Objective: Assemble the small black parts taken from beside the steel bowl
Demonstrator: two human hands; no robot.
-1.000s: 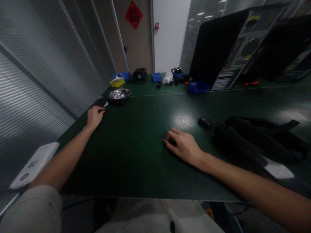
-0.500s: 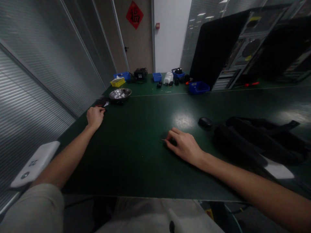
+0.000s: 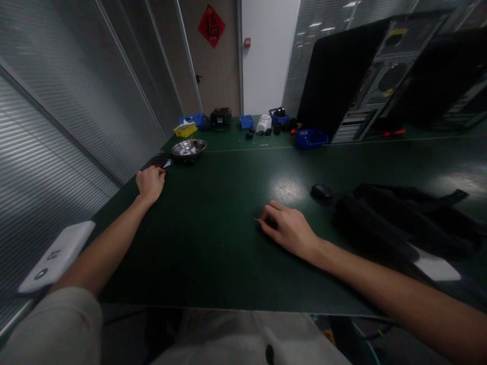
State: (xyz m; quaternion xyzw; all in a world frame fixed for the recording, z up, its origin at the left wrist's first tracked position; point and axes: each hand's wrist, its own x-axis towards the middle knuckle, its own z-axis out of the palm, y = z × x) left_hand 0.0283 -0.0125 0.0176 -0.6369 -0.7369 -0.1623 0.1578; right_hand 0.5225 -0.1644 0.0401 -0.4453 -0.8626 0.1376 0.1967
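My right hand rests on the green table, thumb and forefinger pinched together. From the fingertips a small thin, pale-tipped piece sticks out to the left; its kind is too small to tell. Over at the table's left edge, my left hand has its fingers closed by a small dark thing, and what they hold cannot be made out. Just beyond those fingers lies a dark reddish flat object with a white scrap on it. A metal bowl with small pale pieces in it stands beyond and to the right.
A black mouse and a black bag lie to the right. Along the back are a yellow tray, a blue bin and small black parts. An opened computer case stands at back right. A white device is beside my left forearm.
Both hands stay almost where they were, with the same pinched fingers. The view has shifted very slightly.
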